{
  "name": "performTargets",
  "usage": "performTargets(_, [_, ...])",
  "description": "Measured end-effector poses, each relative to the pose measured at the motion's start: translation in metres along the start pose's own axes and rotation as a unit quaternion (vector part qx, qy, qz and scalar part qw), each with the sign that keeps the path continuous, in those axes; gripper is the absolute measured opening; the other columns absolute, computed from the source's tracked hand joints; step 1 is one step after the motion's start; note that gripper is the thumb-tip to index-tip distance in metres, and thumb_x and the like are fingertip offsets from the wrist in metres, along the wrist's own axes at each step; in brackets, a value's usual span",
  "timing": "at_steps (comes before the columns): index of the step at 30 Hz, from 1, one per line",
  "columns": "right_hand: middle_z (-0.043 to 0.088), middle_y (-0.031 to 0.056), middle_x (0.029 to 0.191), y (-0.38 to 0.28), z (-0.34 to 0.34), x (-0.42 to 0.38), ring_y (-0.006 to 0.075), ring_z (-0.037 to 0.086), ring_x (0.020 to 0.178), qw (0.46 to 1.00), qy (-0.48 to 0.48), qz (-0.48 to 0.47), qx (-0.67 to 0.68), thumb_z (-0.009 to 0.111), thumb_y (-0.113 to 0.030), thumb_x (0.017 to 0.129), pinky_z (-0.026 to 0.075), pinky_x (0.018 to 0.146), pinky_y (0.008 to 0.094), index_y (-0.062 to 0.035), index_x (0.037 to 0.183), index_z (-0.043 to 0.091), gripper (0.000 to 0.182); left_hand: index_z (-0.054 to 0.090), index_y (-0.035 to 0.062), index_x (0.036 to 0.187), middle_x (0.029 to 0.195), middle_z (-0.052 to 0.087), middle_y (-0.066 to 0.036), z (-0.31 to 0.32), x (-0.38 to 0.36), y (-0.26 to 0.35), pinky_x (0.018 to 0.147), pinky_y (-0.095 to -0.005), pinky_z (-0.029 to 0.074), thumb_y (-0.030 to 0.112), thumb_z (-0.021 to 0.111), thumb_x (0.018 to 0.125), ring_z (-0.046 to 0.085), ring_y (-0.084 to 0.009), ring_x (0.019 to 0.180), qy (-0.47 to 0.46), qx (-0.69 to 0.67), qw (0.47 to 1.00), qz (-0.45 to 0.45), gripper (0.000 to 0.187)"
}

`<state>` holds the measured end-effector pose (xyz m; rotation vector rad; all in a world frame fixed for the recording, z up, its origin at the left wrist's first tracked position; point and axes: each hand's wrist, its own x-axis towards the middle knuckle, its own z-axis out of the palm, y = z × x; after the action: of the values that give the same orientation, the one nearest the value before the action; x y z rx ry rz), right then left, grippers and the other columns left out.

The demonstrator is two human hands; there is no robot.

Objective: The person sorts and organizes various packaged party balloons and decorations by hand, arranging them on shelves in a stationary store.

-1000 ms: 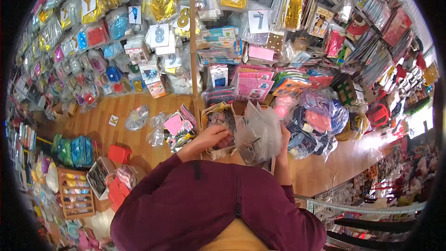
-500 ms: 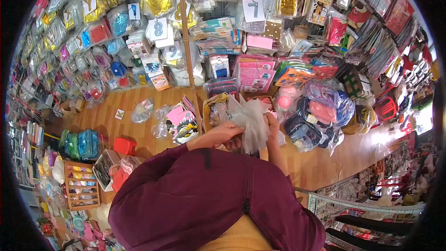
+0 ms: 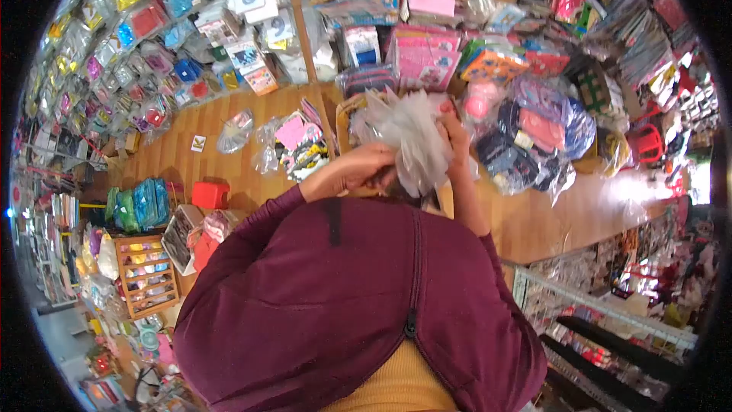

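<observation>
A ruffled bunch of whitish, see-through plastic sheets (image 3: 412, 137), which look like thin bags, fans out in front of my chest. My right hand (image 3: 455, 136) grips its right side, thumb up and fingers curled. On the other side, my left hand (image 3: 367, 166) is closed at the bunch's lower left edge; its fingertips are partly hidden. Just beyond the bunch stands a yellowish basket (image 3: 343, 118), mostly covered by the plastic. Left of my left hand is a box of packets (image 3: 303, 141) with pink, black and yellow pieces.
Packaged backpacks (image 3: 526, 133) in clear plastic sit to the right on the wooden surface (image 3: 534, 221). Pink packets (image 3: 427, 57) stand at the back below hanging bags. To the left are a clear bag (image 3: 235, 131), a red container (image 3: 210, 194) and a wooden rack (image 3: 146, 275).
The view has tilted downward, so my hands appear higher. The plastic bunch has spread wider and fuller, and my right hand has risen along its side.
</observation>
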<state>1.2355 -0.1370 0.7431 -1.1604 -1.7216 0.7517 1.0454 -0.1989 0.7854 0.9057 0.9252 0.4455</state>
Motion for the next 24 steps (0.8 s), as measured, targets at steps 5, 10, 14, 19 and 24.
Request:
performTargets(5, [0.050, 0.0042, 0.074, -0.010, -0.013, 0.011, 0.0122, 0.046, 0.070, 0.986, -0.010, -0.121, 0.113, 0.052, -0.005, 0.074, 0.037, 0.064, 0.0240, 0.0019, 0.083, 0.056, 0.011, 0.050, 0.0085, 0.068, 0.041, 0.036, 0.003, 0.013, -0.012, 0.009, 0.031, -0.0195, 0.023, 0.032, 0.044, 0.085, 0.031, -0.0044, 0.033, 0.043, 0.020, 0.997, 0.065, 0.030])
performTargets(10, [0.057, 0.0103, 0.078, -0.025, -0.021, 0.017, 0.0215, 0.052, 0.076, 0.985, -0.028, -0.111, 0.126, 0.056, -0.002, 0.069, 0.040, 0.071, 0.0288, 0.0016, 0.083, 0.058, 0.015, 0.050, 0.0097, 0.070, 0.044, 0.035, 0.005, 0.009, -0.009, -0.003, 0.034, -0.0173, 0.021, 0.025, 0.042, 0.087, 0.030, -0.0024, 0.037, 0.073, -0.015, 0.989, 0.128, 0.024])
performTargets(14, [0.057, 0.0097, 0.078, -0.027, -0.022, 0.021, 0.0217, 0.052, 0.074, 0.985, -0.025, -0.121, 0.122, 0.058, -0.001, 0.066, 0.040, 0.069, 0.0290, 0.0013, 0.081, 0.059, 0.015, 0.054, 0.0066, 0.072, 0.045, 0.037, 0.005, 0.007, -0.007, 0.002, 0.036, -0.0185, 0.024, 0.033, 0.040, 0.088, 0.031, -0.0030, 0.038, 0.067, 0.012, 0.984, 0.165, 0.034])
performTargets(19, [0.055, 0.0098, 0.074, -0.027, -0.017, 0.026, 0.0209, 0.052, 0.070, 0.990, -0.026, -0.099, 0.099, 0.058, -0.001, 0.066, 0.040, 0.065, 0.0287, 0.0012, 0.076, 0.057, 0.011, 0.055, 0.0056, 0.069, 0.045, 0.037, 0.005, 0.001, 0.002, -0.006, 0.037, -0.0193, 0.025, 0.033, 0.041, 0.088, 0.033, -0.0041, 0.039, 0.099, 0.039, 0.985, 0.137, 0.036])
performTargets(24, [0.053, 0.0097, 0.069, -0.024, -0.012, 0.025, 0.0198, 0.051, 0.066, 0.996, -0.050, -0.048, 0.055, 0.058, 0.000, 0.065, 0.040, 0.061, 0.0275, 0.0008, 0.073, 0.054, 0.008, 0.050, 0.0041, 0.068, 0.043, 0.038, 0.002, -0.005, 0.008, -0.016, 0.036, -0.0210, 0.026, 0.030, 0.042, 0.087, 0.034, -0.0054, 0.037, 0.111, 0.100, 0.977, 0.155, 0.033])
